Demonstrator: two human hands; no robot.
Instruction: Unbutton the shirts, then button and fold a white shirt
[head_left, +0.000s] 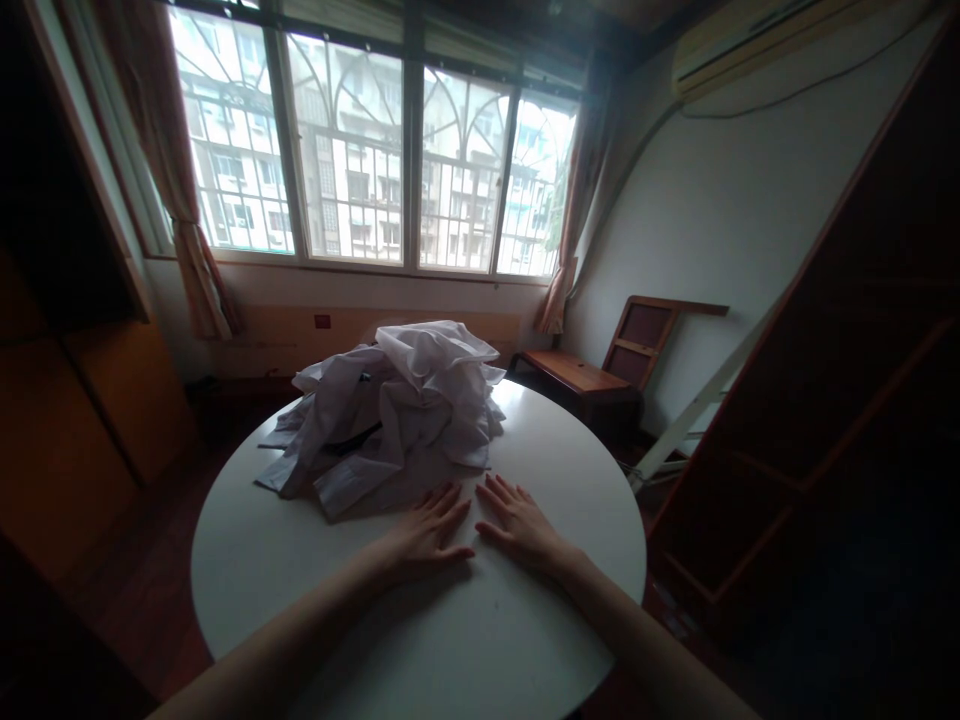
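Observation:
Both of my hands lie flat, palms down, on a round white table (525,640). My left hand (429,530) has its fingers spread, with the fingertips close to the near edge of a heap of crumpled white cloth (420,400); whether they touch it I cannot tell. Just to the right, my right hand (521,522) rests with fingers apart and holds nothing. The heap looks like white garments, loosely piled on the far left part of the tabletop. Something dark shows among the folds.
Behind the table is a barred window (352,160) with tied curtains (196,260). A wooden chair-like piece (581,372) stands at the back right, near a pale ladder-like frame (694,425). Dark wooden furniture (810,400) leans in on the right; an orange-brown cabinet (127,410) is at left.

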